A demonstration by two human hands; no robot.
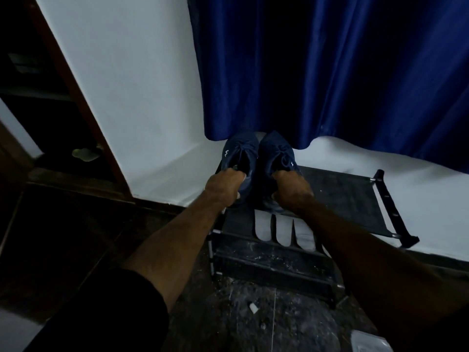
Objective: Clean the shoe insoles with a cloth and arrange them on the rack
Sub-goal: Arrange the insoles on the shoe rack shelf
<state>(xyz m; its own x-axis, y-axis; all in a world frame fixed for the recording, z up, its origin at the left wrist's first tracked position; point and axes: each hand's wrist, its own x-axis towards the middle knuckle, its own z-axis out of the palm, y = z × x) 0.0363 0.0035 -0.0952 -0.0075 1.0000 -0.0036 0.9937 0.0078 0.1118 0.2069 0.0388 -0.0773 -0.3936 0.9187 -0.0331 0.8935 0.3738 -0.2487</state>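
I hold both navy shoes [256, 163] at twelve o'clock on the rack [355, 199], left hand [223, 185] and right hand [291, 188] fingers curled round their collars; next, I judge, release beside the insoles [283, 231].

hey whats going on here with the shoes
A person holds a pair of navy sneakers over a black shoe rack, one in each hand: the left hand grips the left sneaker, the right hand grips the right sneaker. Three pale insoles lie side by side on the rack's top shelf below.
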